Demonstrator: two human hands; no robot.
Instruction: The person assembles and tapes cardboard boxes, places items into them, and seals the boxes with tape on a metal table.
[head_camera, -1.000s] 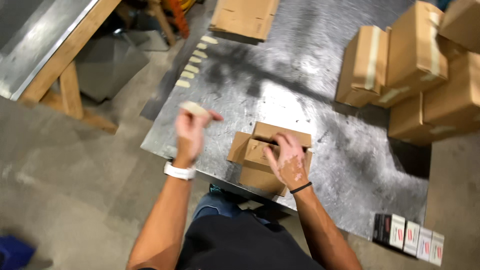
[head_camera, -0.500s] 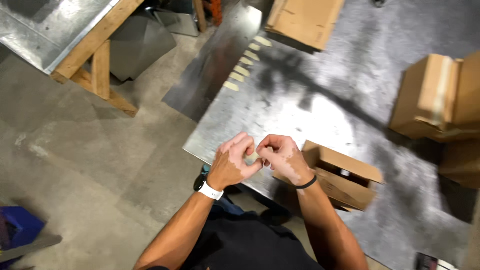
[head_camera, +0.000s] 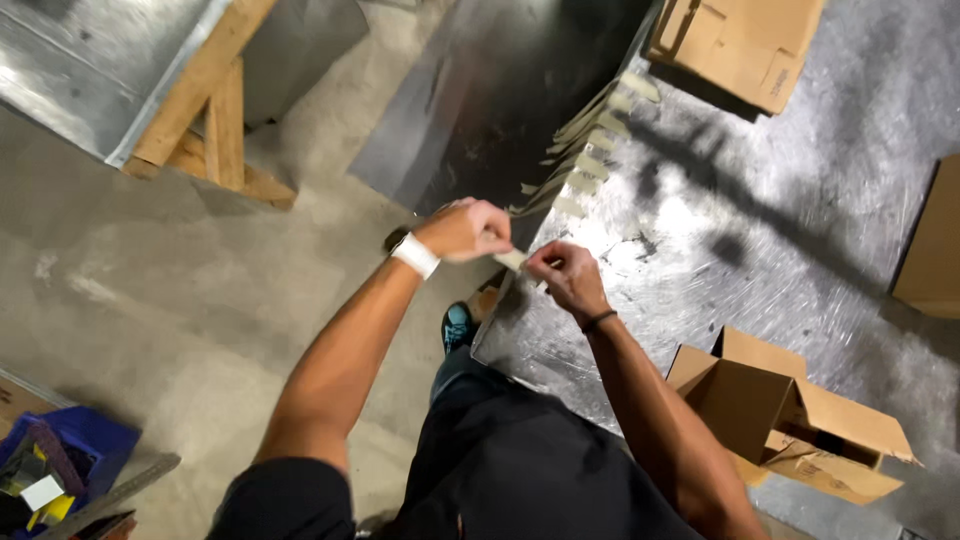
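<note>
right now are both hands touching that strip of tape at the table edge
Touching. The head view shows the left hand and right hand each pinching an end of the pale tape strip, no gap visible.

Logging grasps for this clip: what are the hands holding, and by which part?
A short strip of tape, stretched between the left hand and the right hand, each pinching one end at the metal table edge.
</note>
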